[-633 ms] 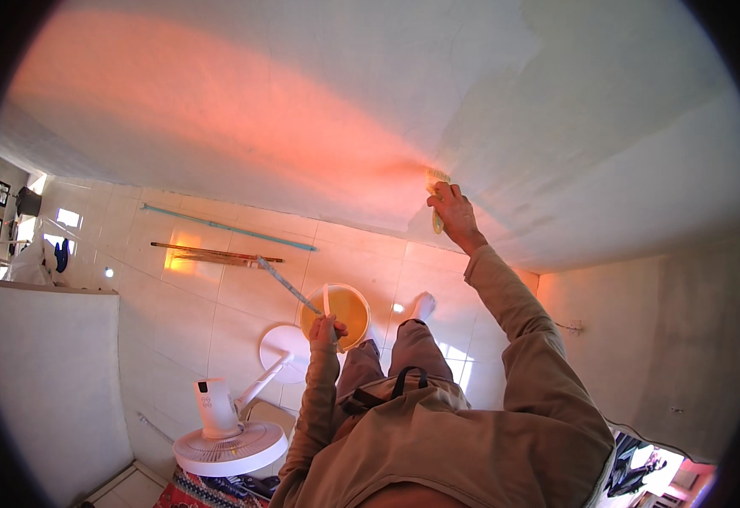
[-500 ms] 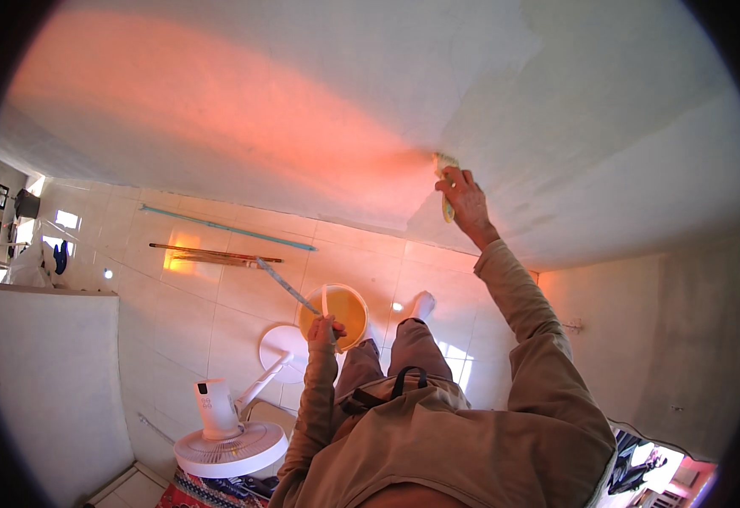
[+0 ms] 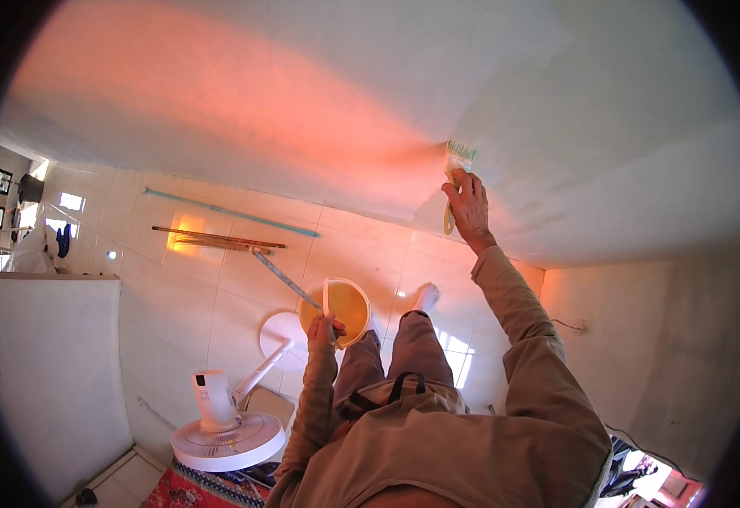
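Against the wall (image 3: 302, 102), my right hand (image 3: 470, 207) is closed round the handle of a flat paintbrush (image 3: 459, 161). Its bristles point up and meet the wall where a greyer, damp-looking patch (image 3: 548, 110) spreads to the right. My left hand (image 3: 326, 328) is closed lower down, in front of a bucket (image 3: 358, 326) of yellowish-brown liquid. It grips the bucket's pale handle (image 3: 326, 296) and a long, paint-spotted stick (image 3: 283, 278) slanting up to the left. Exactly how the fingers wrap both is too small to tell.
On the tiled floor (image 3: 175, 313) lie a teal pole (image 3: 230, 212) and brown sticks (image 3: 217, 239). A white fan (image 3: 227, 440) stands at the lower left, by a low partition (image 3: 48, 356) and a red patterned cloth (image 3: 179, 491). A wire (image 3: 566, 324) pokes from the right wall.
My right hand and the brush have shifted slightly right along the wall, and the bristles now show broader side on. My left hand still grips the bucket handle and stick.
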`<state>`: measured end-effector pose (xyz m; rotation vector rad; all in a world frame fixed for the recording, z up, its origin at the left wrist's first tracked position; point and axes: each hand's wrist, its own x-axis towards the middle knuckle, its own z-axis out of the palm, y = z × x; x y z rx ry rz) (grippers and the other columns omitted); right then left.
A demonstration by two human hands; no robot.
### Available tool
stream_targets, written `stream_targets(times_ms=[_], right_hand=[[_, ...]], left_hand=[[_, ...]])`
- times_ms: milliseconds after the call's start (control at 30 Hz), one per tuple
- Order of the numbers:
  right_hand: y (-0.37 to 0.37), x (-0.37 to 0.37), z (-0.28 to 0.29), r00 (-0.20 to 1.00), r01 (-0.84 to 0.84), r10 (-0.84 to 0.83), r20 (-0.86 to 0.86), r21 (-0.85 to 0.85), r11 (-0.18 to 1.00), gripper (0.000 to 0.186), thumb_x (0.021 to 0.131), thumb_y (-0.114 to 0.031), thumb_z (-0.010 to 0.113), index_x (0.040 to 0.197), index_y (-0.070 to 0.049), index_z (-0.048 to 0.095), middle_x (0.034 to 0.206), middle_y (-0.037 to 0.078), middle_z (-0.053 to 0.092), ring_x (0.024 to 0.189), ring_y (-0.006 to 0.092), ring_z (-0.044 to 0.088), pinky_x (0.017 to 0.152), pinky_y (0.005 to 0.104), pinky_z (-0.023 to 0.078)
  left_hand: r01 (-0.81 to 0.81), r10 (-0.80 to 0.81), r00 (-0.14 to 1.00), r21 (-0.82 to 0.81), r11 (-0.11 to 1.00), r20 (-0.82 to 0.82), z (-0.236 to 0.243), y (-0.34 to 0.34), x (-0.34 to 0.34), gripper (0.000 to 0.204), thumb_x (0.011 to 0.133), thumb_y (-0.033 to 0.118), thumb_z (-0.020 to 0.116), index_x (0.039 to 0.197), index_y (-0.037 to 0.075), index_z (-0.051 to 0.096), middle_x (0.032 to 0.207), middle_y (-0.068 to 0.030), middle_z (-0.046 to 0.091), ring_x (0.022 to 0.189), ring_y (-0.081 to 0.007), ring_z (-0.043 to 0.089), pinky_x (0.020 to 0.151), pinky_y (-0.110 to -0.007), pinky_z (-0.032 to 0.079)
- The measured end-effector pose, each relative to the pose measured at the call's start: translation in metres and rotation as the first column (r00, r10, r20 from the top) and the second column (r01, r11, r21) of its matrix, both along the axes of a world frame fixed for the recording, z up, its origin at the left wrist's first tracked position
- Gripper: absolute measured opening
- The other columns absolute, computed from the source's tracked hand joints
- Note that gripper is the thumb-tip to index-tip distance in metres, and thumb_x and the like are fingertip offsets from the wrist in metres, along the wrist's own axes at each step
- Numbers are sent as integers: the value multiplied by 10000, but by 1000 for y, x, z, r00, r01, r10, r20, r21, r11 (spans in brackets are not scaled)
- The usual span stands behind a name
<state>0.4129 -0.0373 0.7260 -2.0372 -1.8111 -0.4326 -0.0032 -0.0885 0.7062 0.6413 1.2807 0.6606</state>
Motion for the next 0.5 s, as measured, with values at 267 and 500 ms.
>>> stream_targets(times_ms=[267, 500], right_hand=[[1, 4, -68, 999, -23, 16, -50, -140, 990, 341, 743, -16, 714, 1056, -138, 660, 1325, 107, 516, 1232, 362, 514, 933, 465, 530], [-1, 4, -78, 980, -103, 49, -191, -288, 952, 263, 766, -46, 726, 1003, -148, 672, 1198, 78, 530, 1170, 313, 548, 877, 446, 558]], left_hand=[[-50, 52, 998, -51, 997, 26, -13, -6, 0, 233, 976, 263, 647, 1016, 37, 609, 790, -75, 656, 673, -173, 634, 673, -307, 532], [-3, 3, 1000, -39, 999, -3, -7, -9, -1, 206, 1002, 263, 623, 952, 63, 610, 799, -57, 659, 716, -154, 640, 734, -294, 528]])
